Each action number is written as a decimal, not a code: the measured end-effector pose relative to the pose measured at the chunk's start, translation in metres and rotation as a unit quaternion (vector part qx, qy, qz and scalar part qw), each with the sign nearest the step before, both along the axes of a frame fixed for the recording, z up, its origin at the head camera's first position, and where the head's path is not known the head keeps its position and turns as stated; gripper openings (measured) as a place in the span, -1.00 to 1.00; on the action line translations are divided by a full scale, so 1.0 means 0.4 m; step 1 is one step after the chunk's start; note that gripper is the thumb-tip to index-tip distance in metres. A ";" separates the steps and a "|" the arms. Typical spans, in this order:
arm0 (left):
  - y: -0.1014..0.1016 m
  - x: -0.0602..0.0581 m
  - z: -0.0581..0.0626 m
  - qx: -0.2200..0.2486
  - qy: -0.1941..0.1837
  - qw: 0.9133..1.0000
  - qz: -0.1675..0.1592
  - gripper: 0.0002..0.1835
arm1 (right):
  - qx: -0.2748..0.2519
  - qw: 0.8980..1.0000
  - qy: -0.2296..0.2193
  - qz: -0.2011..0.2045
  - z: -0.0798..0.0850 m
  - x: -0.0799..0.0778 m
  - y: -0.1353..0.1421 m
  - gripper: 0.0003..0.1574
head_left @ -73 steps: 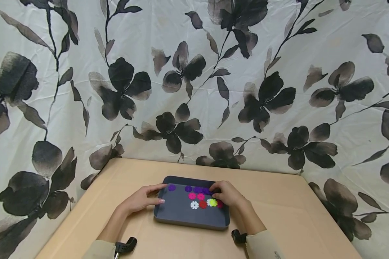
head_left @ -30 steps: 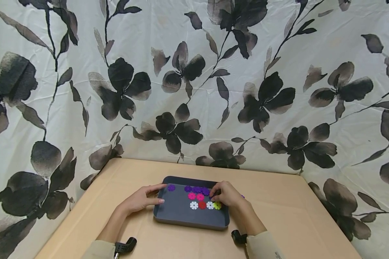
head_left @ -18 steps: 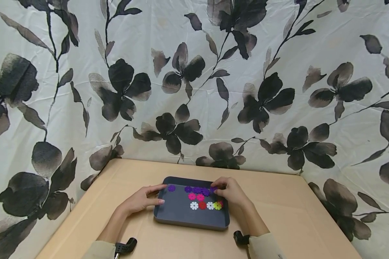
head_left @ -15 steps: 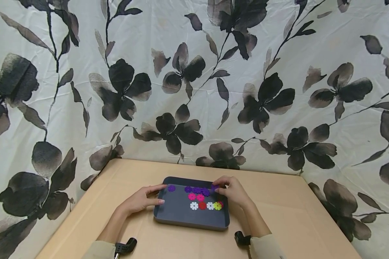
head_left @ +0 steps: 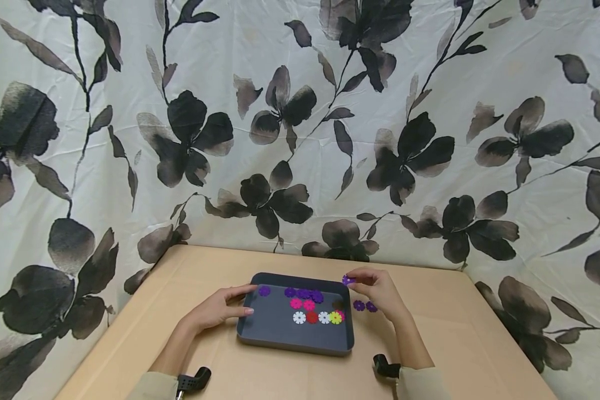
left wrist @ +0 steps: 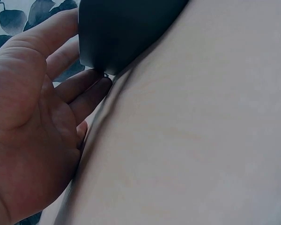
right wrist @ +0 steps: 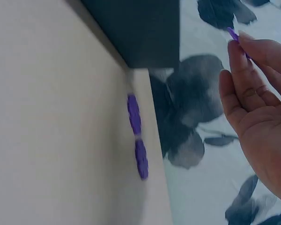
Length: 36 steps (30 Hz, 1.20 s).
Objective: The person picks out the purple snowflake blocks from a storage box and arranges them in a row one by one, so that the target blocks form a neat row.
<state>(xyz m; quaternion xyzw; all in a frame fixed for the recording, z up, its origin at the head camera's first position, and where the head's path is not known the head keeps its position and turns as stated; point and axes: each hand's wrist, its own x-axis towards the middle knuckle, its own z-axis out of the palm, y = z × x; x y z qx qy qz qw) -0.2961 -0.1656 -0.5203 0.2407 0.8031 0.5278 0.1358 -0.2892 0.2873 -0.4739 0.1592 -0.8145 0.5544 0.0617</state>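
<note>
I can read no text, label, brand, number or sign in any view, though my wrist views are dim and might hide faint print.

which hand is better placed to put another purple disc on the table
Probably the right hand: it pinches a notched purple disc near two purple discs there; the left hand touches the tray's left side.

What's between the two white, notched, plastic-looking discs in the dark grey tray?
A red, round, plastic-looking disc lies between them; the head view shows it.
</note>
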 end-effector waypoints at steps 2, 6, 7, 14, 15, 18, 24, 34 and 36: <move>0.001 0.000 0.000 0.000 0.002 1.000 0.001 -0.22 | -0.002 1.000 -0.008 -0.005 -0.001 -0.001 0.020 -0.71; 0.002 0.001 0.001 -0.002 0.000 1.000 0.003 -0.24 | -0.002 0.999 -0.026 -0.018 0.000 0.004 0.064 -0.69; 0.002 0.000 0.002 -0.004 0.001 1.000 0.004 -0.25 | 0.001 0.999 -0.031 -0.023 0.000 0.006 0.076 -0.68; -0.001 0.000 0.001 -0.006 0.004 1.000 0.002 -0.26 | 0.017 0.996 -0.065 -0.059 -0.015 0.016 0.151 -0.65; -0.001 0.000 0.001 -0.005 0.004 1.000 0.001 -0.26 | 0.016 0.996 -0.072 -0.057 -0.018 0.016 0.159 -0.65; -0.001 0.001 -0.001 -0.003 0.006 1.000 -0.004 -0.24 | 0.019 0.995 -0.089 -0.046 -0.029 0.016 0.177 -0.66; 0.000 0.000 -0.002 0.004 0.006 1.000 -0.009 -0.24 | 0.040 0.993 -0.102 -0.040 -0.045 0.020 0.195 -0.67; 0.000 0.000 -0.001 -0.001 0.009 1.000 -0.009 -0.27 | 0.102 0.985 -0.127 -0.063 -0.060 0.029 0.205 -0.74; 0.000 0.000 0.000 -0.003 0.009 1.000 -0.007 -0.28 | 0.113 0.984 -0.128 -0.059 -0.063 0.029 0.206 -0.75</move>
